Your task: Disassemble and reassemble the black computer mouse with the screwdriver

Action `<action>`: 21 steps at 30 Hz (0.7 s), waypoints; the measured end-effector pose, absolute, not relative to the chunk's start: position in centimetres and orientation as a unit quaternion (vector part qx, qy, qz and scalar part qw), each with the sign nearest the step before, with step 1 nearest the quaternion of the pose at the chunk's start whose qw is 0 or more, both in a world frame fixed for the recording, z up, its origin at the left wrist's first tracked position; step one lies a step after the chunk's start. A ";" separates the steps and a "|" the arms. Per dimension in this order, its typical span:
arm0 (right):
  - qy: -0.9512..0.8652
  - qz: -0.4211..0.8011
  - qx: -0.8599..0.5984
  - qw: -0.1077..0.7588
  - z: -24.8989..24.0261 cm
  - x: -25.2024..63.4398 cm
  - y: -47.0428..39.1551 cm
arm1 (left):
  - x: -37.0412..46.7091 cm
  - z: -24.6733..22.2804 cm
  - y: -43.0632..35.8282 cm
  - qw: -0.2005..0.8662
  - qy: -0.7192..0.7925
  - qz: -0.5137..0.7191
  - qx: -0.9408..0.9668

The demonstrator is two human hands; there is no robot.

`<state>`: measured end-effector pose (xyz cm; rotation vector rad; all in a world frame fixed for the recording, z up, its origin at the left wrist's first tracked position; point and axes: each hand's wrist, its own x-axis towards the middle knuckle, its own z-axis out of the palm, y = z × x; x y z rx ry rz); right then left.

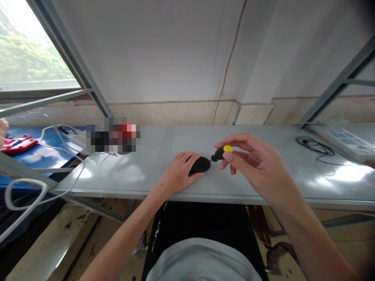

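A black computer mouse [200, 166] lies on the grey table, its length running left to right. My left hand [184, 168] is closed around its left part, fingers over the far side and thumb along the near side. Between the thumb and fingers of my right hand [249, 158] is a short stubby screwdriver [219, 153] with a black handle and a yellow end. It points left and down, and its thin shaft reaches the mouse's right end. Whether the tip sits in a screw is too small to tell.
A coiled black cable [315, 145] and a white power strip [348, 140] lie at the right. White cords [63, 145] trail at the left beside a blurred patch. Further left, a red tray [20, 144] rests on a blue surface near another person's hand [3, 128]. Metal posts frame the table [164, 136].
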<state>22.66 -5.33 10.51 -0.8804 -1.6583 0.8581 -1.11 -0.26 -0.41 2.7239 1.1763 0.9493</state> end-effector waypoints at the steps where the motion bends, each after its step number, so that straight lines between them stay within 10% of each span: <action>1: -0.689 0.358 -0.366 0.513 10.5 22.6 -5.3 | -1.1 -0.4 -0.3 0.014 0.378 0.305 0.874; 21: -0.709 0.332 -0.378 0.495 10.8 22.9 -5.2 | -1.1 -0.2 -0.4 0.015 0.380 0.299 0.875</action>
